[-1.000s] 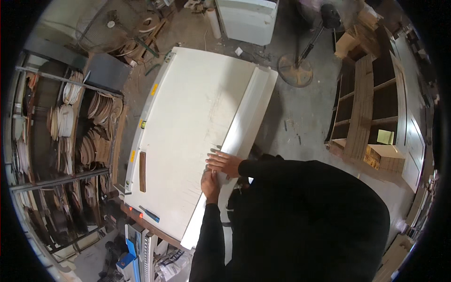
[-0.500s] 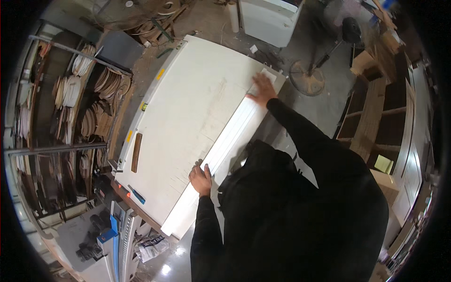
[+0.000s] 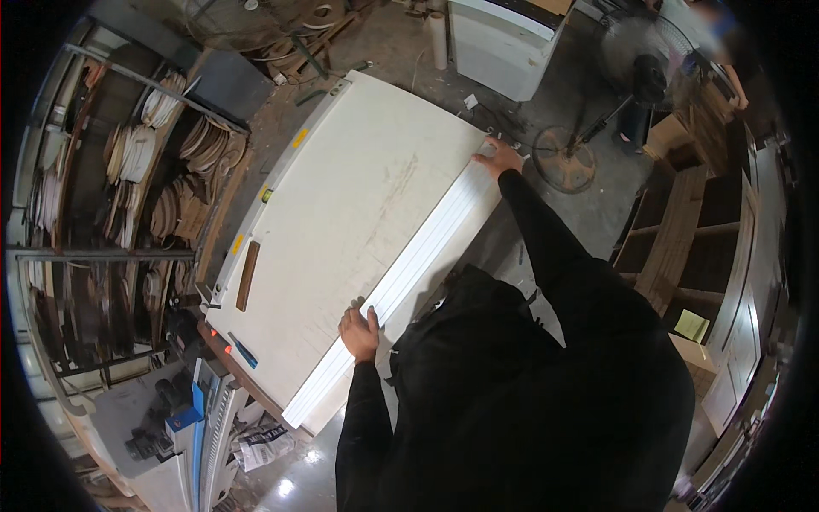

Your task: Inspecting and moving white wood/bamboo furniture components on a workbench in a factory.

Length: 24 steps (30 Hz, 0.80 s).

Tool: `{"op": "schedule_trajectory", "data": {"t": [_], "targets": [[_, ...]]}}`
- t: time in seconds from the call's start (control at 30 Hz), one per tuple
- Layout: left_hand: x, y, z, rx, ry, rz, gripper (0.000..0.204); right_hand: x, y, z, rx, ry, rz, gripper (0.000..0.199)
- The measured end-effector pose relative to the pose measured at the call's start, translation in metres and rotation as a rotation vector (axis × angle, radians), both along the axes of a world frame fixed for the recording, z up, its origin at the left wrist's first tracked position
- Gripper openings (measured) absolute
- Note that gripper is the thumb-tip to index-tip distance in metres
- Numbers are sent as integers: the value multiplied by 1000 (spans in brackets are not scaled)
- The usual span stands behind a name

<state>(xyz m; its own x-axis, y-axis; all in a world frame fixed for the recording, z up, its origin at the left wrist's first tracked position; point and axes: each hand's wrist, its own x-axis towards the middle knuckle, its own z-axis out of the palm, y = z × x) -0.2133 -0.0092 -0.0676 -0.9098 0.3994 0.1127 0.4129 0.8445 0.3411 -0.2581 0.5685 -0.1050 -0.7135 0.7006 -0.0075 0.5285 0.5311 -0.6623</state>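
Note:
A long bundle of white grooved strips lies lengthwise along the near right edge of a white board-topped table. My left hand rests across the bundle toward its near end, fingers over the left edge and thumb on the strips. At the far end, my right hand curves its fingers and thumb around the strip ends. A long level with yellow marks lies along the table's left side. Beside it are a short brown wooden strip and a blue-handled tool.
Shelving with coiled edging stands at the left. A grey machine is at the lower left. Beyond the far right corner stands a fan on a round base; a co-worker's arm shows behind it. Wooden shelves are at the right.
My right hand has moved from lying spread on top of the strips to their far end, with fingers now bent around it. My left hand stays in about the same place.

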Motion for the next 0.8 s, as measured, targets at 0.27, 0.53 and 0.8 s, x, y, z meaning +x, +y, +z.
{"op": "schedule_trajectory", "data": {"t": [0.27, 0.53, 0.8], "targets": [[-6, 9, -6, -17, 42, -27, 39, 11, 45, -45, -208, 127, -178, 48], [0, 0, 1, -62, -45, 17, 43, -18, 60, -26, -196, -112, -48, 27], [4, -6, 4, -85, -42, 34, 39, -22, 49, -41, -5, -77, -152, 42]]}}
